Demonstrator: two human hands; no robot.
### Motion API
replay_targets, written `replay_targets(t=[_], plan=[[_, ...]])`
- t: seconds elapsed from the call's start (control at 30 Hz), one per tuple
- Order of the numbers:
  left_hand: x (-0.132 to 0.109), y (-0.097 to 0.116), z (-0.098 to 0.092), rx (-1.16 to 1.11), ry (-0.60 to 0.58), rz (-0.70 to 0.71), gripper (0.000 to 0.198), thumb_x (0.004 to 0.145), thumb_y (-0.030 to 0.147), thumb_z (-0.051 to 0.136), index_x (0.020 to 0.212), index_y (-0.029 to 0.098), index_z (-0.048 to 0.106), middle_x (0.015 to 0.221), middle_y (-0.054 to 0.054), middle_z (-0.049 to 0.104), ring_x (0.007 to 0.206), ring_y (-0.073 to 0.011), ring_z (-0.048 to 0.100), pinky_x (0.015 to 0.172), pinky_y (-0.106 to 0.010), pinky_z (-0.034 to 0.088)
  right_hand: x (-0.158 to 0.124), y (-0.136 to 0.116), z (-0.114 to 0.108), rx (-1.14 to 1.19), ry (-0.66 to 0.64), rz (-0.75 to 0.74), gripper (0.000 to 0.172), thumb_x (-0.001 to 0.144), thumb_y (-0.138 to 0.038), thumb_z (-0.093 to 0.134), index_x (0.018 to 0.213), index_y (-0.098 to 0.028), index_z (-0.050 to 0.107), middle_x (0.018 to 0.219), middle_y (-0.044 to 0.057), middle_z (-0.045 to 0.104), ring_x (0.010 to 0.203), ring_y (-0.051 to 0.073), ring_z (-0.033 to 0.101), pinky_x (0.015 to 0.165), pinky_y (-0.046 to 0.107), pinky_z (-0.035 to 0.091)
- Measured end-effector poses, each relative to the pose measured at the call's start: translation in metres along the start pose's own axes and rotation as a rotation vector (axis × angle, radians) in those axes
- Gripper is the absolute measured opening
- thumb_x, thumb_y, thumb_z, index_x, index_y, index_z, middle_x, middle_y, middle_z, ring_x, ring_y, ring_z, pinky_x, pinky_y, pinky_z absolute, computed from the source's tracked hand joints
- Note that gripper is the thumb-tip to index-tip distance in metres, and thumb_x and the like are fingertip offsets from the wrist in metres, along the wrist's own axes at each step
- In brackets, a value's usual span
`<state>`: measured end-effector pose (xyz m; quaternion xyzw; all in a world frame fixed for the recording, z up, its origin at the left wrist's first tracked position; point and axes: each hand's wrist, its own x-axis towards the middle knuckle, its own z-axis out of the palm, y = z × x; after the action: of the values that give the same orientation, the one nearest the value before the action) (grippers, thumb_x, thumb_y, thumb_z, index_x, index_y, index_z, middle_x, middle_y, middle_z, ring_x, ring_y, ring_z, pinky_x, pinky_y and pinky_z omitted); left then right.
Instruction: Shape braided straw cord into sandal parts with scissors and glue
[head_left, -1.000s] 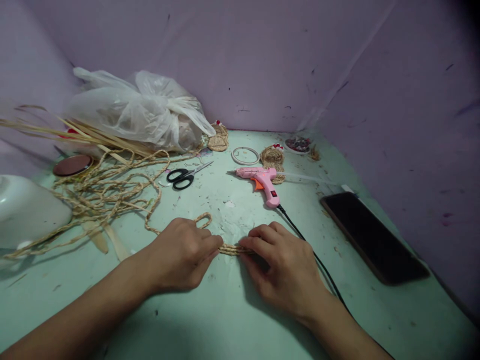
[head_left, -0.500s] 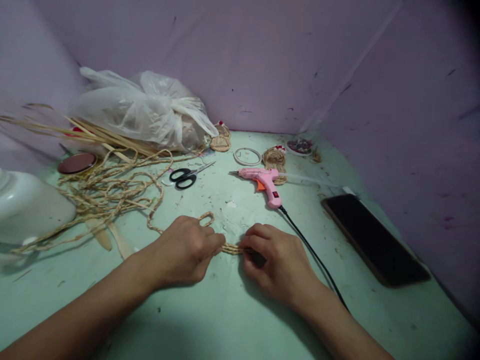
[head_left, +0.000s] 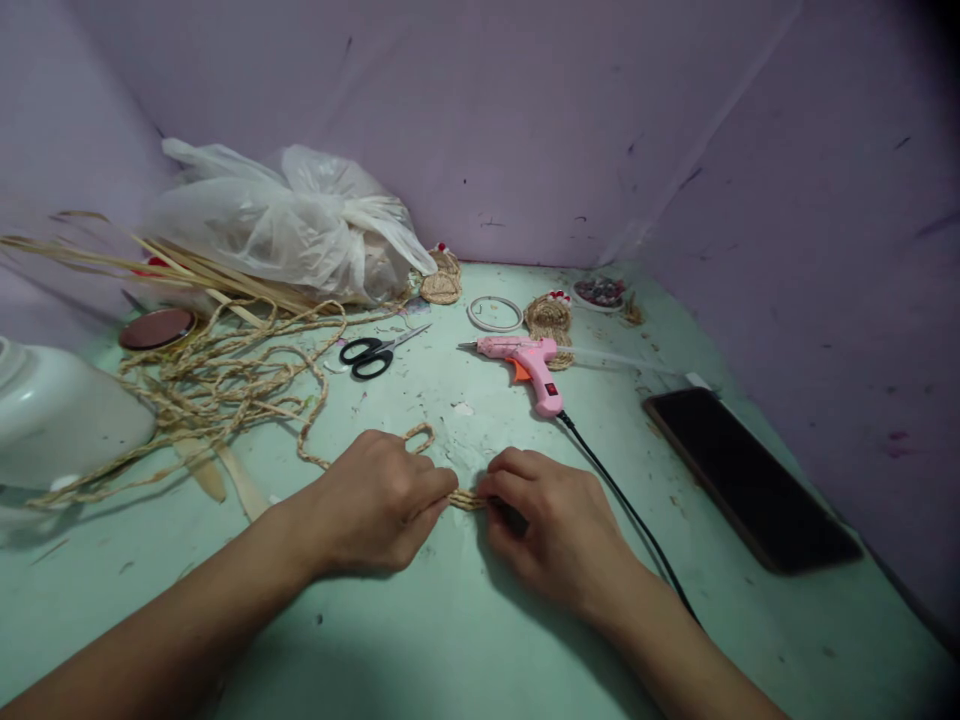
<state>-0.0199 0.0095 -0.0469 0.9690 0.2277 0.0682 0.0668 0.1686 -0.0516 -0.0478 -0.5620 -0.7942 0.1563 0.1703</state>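
Observation:
My left hand point(head_left: 386, 502) is closed on a strip of braided straw cord point(head_left: 467, 499), low over the green table. The strip's other end is pinched in my right hand point(head_left: 551, 525), with a short stretch showing between the two hands. A small loop of cord point(head_left: 420, 436) sticks out behind my left fingers. From my left hand the cord leads back to a tangled pile of braid point(head_left: 240, 370) at the left. A pink glue gun point(head_left: 525, 358) lies beyond my right hand, and black scissors point(head_left: 375, 355) lie beyond my left.
A white bottle point(head_left: 67, 410) lies at the left, near wooden sticks point(head_left: 202, 468). A plastic bag point(head_left: 300, 225) sits at the back. A phone point(head_left: 750, 480) lies at the right, beside the glue gun's black cable point(head_left: 626, 505). Woven pieces point(head_left: 549, 320) and a ring point(head_left: 495, 314) lie behind.
My left hand has shifted slightly to the right, so the stretch of cord between my hands is a little shorter. My right hand has hardly moved.

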Motion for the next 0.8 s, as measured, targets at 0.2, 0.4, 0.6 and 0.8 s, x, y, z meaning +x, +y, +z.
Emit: replay_targets(t=[0.2,0.4,0.6,0.8], plan=[[0.0002,0.0006,-0.0022,-0.017,-0.036,-0.013,0.013,0.078,0.019,0.045,0.080,0.021,0.058,0.061,0.003,0.060,0.056,-0.0162,0.054,0.055,-0.031,0.034,-0.0050,0.0007,-0.0025,0.030,-0.017,0.025,0.028,0.069,-0.014,0.051,0.093,-0.022,0.062,0.087,0.002,0.061,0.081,0.019,0.055,0.065,0.030,0.038],[0.0011,0.0013,-0.0021,0.006,-0.045,-0.020,0.014,0.078,0.020,0.044,0.081,0.021,0.057,0.062,0.002,0.061,0.057,-0.0176,0.056,0.054,-0.032,0.034,-0.0078,-0.0020,-0.0056,0.072,0.035,0.047,0.032,0.069,-0.024,0.057,0.101,-0.023,0.060,0.097,0.003,0.060,0.087,0.021,0.053,0.070,0.033,0.039],[0.0007,0.0004,-0.0028,-0.010,-0.058,-0.017,0.014,0.078,0.019,0.045,0.082,0.022,0.058,0.062,0.003,0.061,0.058,-0.0172,0.057,0.055,-0.032,0.034,-0.0028,0.0006,-0.0007,0.034,0.027,0.013,0.021,0.070,-0.018,0.053,0.087,-0.023,0.064,0.083,0.001,0.062,0.078,0.019,0.053,0.063,0.031,0.037],[0.0006,-0.0003,-0.0041,-0.014,-0.058,-0.011,0.014,0.077,0.018,0.045,0.082,0.021,0.058,0.061,0.002,0.061,0.057,-0.0164,0.056,0.054,-0.031,0.033,-0.0047,0.0054,-0.0027,0.065,0.065,0.030,0.015,0.071,-0.017,0.054,0.082,-0.021,0.063,0.081,0.001,0.062,0.077,0.018,0.053,0.066,0.030,0.038]])
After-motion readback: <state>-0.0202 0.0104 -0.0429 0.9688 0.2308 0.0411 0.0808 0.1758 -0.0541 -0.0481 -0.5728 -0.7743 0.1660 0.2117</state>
